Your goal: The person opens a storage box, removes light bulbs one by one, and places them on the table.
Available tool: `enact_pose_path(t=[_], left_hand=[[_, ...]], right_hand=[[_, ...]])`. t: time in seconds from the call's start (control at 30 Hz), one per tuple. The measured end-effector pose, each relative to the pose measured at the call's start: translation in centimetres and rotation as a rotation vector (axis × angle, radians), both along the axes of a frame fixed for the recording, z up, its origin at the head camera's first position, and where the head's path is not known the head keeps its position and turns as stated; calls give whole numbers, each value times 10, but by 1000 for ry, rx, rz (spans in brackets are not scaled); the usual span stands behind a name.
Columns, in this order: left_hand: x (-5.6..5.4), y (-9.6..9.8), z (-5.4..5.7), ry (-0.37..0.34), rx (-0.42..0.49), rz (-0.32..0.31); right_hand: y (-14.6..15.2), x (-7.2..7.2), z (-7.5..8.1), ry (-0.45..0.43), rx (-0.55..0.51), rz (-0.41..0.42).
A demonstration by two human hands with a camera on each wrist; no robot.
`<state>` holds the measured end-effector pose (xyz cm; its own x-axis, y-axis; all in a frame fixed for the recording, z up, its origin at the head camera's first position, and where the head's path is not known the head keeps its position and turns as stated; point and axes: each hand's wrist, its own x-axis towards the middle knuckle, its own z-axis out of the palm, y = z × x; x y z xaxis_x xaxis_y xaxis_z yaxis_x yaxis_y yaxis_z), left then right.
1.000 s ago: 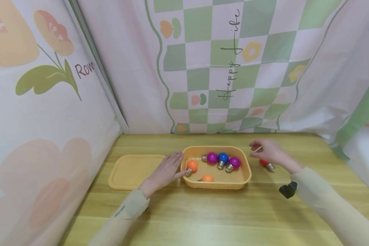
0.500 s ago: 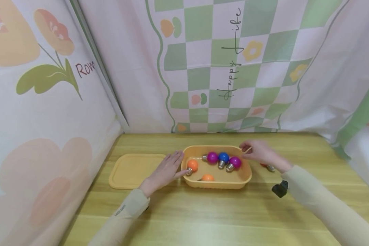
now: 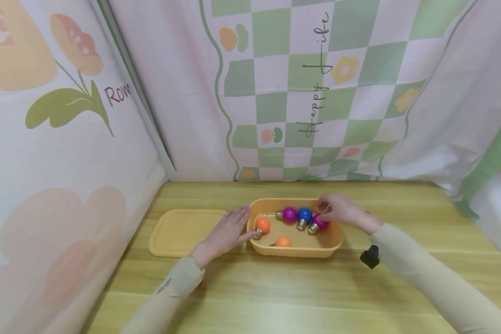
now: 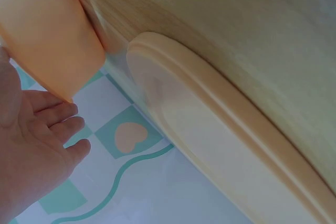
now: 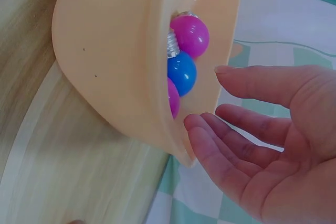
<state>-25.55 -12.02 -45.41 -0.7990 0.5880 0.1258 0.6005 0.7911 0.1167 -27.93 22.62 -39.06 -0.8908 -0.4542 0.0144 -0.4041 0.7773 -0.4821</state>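
A yellow plastic box (image 3: 294, 252) holds several coloured light bulbs with silver screw bases. Near its back wall lie a purple bulb (image 3: 289, 214), a blue bulb (image 3: 305, 214) and another purple bulb (image 3: 319, 223). Toward the left and front are an orange bulb (image 3: 262, 224) and a second one (image 3: 283, 242), partly hidden by the front wall. My left hand (image 3: 222, 233) rests with extended fingers against the box's left end, thumb over the rim. Above the box's right end is my right hand (image 3: 341, 211), fingers parted; the right wrist view shows nothing between them.
A flat yellow lid (image 3: 183, 232) lies on the wooden table (image 3: 275, 292) left of the box, partly behind my left hand. A black wrist camera (image 3: 370, 256) hangs under the right sleeve. Printed curtains stand behind and at the left.
My right hand has moved left, from beside the box to over its right end. The red bulb on the table is now almost wholly hidden behind my right wrist. My left hand stays put.
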Motion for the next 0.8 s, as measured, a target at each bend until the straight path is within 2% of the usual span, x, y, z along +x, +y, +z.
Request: enact_pose_path(t=[0.53, 0.8], left_hand=[[-2, 0, -3, 34, -5, -20], [-1, 0, -1, 9, -12, -3]], right_hand=[[-9, -6, -9, 55, 100, 27], [-12, -7, -7, 73, 148, 46]])
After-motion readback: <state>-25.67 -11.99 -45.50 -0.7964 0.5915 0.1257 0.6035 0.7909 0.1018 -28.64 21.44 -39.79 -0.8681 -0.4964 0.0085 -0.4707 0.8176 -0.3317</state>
